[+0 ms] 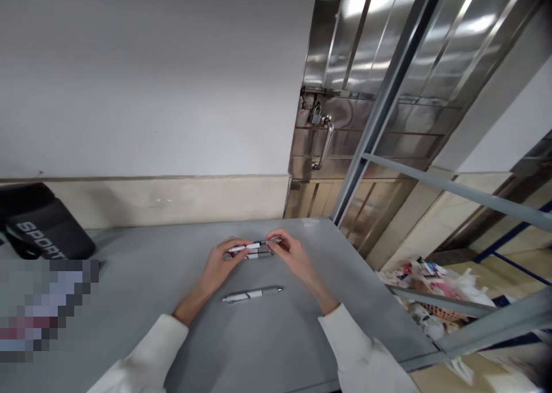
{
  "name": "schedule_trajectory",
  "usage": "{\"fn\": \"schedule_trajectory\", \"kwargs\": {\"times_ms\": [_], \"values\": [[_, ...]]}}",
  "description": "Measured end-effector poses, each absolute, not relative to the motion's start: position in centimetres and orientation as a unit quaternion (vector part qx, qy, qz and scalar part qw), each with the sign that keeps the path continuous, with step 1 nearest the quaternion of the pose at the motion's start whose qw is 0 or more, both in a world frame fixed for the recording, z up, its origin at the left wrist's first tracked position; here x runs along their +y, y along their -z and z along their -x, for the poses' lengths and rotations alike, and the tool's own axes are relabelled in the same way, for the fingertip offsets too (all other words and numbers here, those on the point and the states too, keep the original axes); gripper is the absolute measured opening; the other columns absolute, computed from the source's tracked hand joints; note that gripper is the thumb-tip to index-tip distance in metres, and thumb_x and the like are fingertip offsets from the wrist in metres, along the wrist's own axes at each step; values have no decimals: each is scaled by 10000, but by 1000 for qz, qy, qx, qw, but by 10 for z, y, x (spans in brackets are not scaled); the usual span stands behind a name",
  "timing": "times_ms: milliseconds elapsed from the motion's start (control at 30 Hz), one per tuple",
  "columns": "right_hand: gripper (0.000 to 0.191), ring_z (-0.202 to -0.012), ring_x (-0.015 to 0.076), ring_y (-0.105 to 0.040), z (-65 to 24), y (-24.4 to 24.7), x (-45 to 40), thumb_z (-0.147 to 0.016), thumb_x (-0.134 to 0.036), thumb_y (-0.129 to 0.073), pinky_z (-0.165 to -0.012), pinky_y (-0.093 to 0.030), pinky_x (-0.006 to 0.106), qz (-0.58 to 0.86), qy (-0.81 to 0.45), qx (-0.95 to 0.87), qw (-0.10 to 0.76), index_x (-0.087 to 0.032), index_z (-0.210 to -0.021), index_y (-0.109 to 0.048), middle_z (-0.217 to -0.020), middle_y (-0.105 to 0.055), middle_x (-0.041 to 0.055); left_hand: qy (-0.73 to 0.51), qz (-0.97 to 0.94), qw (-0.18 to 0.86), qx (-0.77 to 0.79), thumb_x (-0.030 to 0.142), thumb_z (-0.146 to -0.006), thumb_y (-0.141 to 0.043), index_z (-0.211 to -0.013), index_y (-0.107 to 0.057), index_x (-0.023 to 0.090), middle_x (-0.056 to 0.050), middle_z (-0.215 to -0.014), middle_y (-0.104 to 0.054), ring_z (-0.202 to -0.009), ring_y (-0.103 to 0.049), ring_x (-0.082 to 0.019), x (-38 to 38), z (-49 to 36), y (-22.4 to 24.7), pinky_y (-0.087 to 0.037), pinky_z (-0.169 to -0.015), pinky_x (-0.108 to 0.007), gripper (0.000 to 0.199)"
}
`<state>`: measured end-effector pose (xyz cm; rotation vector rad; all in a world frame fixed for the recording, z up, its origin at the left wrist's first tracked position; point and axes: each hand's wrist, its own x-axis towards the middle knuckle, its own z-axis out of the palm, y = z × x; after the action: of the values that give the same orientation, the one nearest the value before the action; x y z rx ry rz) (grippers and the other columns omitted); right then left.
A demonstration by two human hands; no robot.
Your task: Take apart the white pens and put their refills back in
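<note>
Both my hands are closed on one white and grey pen [253, 246], held roughly level just above the grey tabletop. My left hand [223, 262] pinches its left part between thumb and fingers. At its right, darker end, my right hand [290, 253] grips with thumb and fingertips. Just beneath it lies a second pen [257, 255], partly covered by my fingers and the held pen. Nearer to me, between my forearms, a third white and grey pen [252, 295] rests on the surface, apart from both hands.
A grey metal table [172, 278] stands against the wall. A black bag marked SPORT [47, 220] sits at its left, with a pixelated patch below. Along the right edge rises a grey metal post [379, 106]. A basket of packages [444, 295] and a padlocked metal door [336, 134] lie beyond.
</note>
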<state>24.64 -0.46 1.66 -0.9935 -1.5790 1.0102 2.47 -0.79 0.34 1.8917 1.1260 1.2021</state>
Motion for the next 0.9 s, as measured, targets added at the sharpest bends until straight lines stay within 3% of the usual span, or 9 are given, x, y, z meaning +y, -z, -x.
{"fn": "schedule_trajectory", "kwargs": {"times_ms": [267,667,767,900], "values": [[191,-794,153,-619,-244,-16,-8,-841,-365,-660,-738,-475,273,390,-421,-664,479,-212,-954,-671,-934,-674,22,-451,-704,328,440,440,-880,-603,-1053,-740,242,-38,-1057,-729,-973,-658,-206,-8,-25,-5,-501,-803,-265,296],[208,-847,167,-651,-245,-21,-11,-843,-392,-656,-810,-495,292,395,-426,-664,471,-204,-927,-678,-926,-691,31,-421,-690,371,457,492,-848,-615,-1055,-753,226,-36,-1067,-759,-1011,-683,-247,-10,-24,-6,-512,-911,-327,364],[238,-785,159,-642,-244,-22,-11,-845,-428,-648,-770,-497,287,391,-416,-669,475,-201,-914,-672,-856,-674,18,-419,-691,368,459,496,-836,-631,-1044,-760,227,-39,-1073,-759,-1028,-682,-256,-13,-25,-9,-510,-928,-340,364],[341,-556,134,-562,-244,-19,-12,-896,-518,-545,-589,-457,257,404,-430,-665,458,-199,-953,-650,-617,-596,-24,-416,-699,360,457,491,-822,-648,-1022,-770,235,-40,-1076,-760,-1046,-679,-259,-17,-28,-12,-516,-923,-335,347]]}}
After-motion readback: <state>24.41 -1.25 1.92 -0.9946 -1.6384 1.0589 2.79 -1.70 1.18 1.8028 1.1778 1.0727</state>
